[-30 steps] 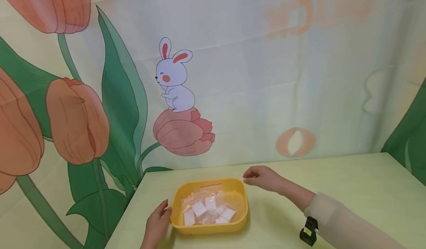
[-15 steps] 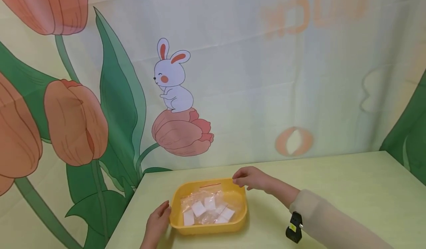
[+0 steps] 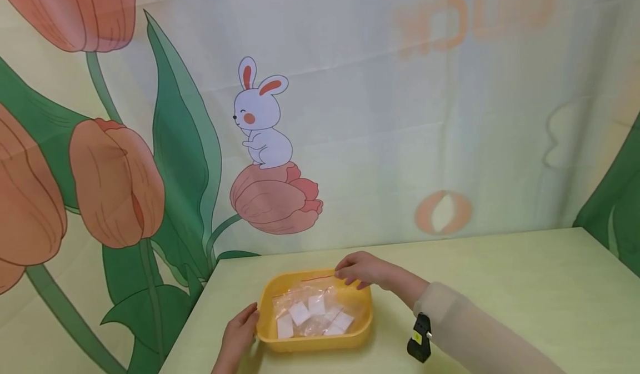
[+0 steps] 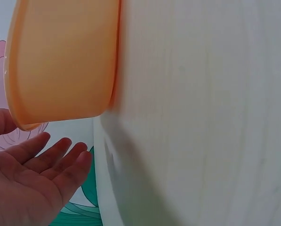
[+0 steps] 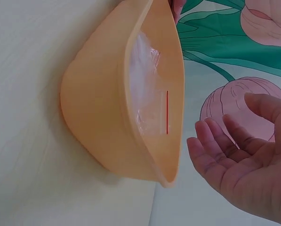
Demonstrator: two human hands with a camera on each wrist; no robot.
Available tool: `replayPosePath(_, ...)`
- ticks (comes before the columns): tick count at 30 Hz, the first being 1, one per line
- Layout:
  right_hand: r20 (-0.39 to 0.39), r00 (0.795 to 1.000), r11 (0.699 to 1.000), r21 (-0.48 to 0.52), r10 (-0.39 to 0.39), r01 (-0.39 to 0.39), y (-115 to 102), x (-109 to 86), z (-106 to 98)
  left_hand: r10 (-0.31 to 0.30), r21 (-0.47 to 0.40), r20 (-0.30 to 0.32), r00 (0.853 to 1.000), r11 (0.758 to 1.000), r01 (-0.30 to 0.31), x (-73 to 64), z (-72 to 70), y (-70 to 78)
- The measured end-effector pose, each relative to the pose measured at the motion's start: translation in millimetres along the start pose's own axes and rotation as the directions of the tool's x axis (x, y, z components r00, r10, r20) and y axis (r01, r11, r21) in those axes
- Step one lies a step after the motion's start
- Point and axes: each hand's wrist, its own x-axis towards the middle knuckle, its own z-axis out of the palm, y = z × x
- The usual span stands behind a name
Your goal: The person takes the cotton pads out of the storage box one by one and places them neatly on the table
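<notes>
A yellow plastic basin (image 3: 320, 345) sits on the table and holds several clear zip bags (image 3: 317, 305) with white square pieces. My left hand (image 3: 237, 332) is at its left end; in the left wrist view that hand (image 4: 41, 179) has its thumb at the rim and its fingers extended, apart from the basin wall (image 4: 65, 61). Over the basin's far right corner hovers my right hand (image 3: 362, 268). The right wrist view has this hand (image 5: 248, 165) with fingers loosely bent and nothing in them, beside the basin (image 5: 93, 113). A bag's red seal line shows inside.
The pale green table (image 3: 475, 290) extends to the right of the basin. Behind it hangs a curtain (image 3: 370, 140) printed with tulips and a rabbit. A black wrist camera (image 3: 420, 338) is strapped at the right sleeve.
My right hand has moved left, from outside the basin's far right corner to above its inside. The left hand, basin and bags stay almost where they were.
</notes>
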Motion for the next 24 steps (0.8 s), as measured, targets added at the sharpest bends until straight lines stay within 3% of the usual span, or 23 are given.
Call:
replayPosePath(6, -0.001, 0.999, 0.999, 0.002, 0.035, -0.035, -3.3, 5.0, 7.4, 0.003, -0.024, -0.003, 1.000, 1.000, -0.003, -0.2, 0.6, -2.7)
replayPosePath(13, -0.005, 0.995, 0.995, 0.004, 0.095, -0.095, 0.5, 11.3, 15.5, -0.070, -0.060, 0.016, 0.997, 0.996, 0.071, 3.3, 3.5, -3.3)
replayPosePath(24, -0.016, 0.981, 0.979, 0.072, 0.192, -0.191, 13.6, 20.6, 29.9, -0.110, -0.070, 0.041, 0.993, 0.991, 0.113, 6.2, 5.4, -5.6)
